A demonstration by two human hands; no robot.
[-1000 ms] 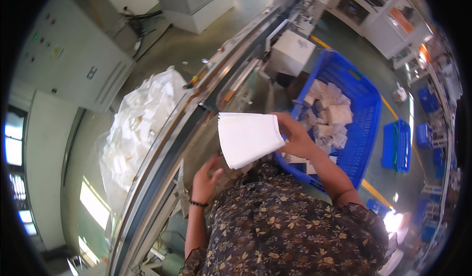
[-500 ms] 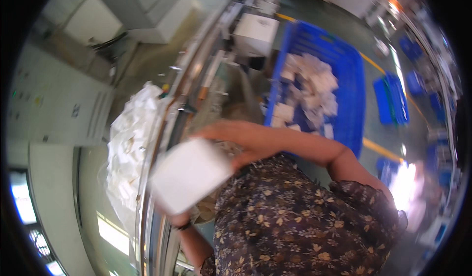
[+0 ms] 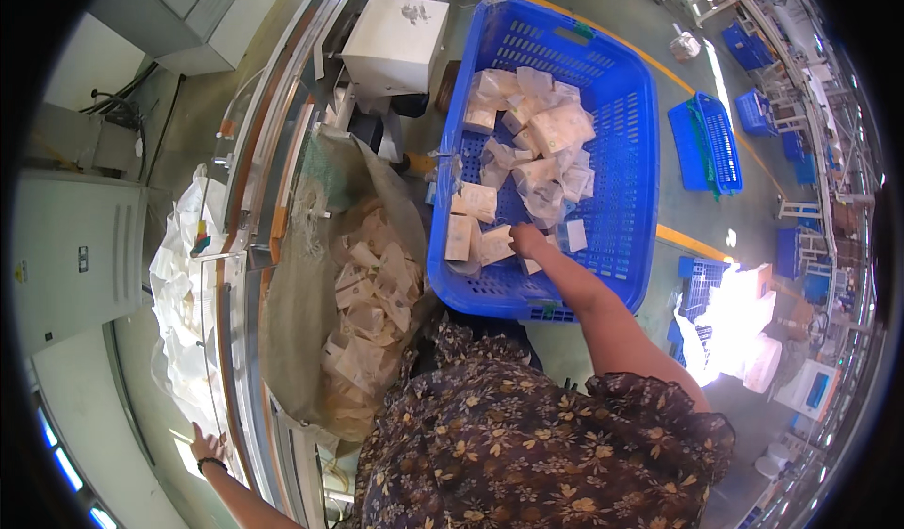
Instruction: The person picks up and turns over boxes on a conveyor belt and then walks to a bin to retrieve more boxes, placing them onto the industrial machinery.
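Observation:
My right hand reaches down into the large blue basket, its fingers curled at the edge of a small cream box. Whether that box is in its grasp is hidden. More small boxes lie in the basket, many wrapped in crumpled clear plastic bags. At the lower left, my left hand is open and empty, fingers spread, beside the metal rail and just below a heap of white plastic bags.
Between rail and basket hangs an open woven sack with several bagged boxes inside. A white box-shaped unit stands behind it. Farther right are a smaller blue basket and a yellow floor line. A grey cabinet stands left.
A white block-shaped thing, held between both hands before, is no longer in them. My right hand has gone into the blue basket; my left has moved out past the rail. The view has shifted.

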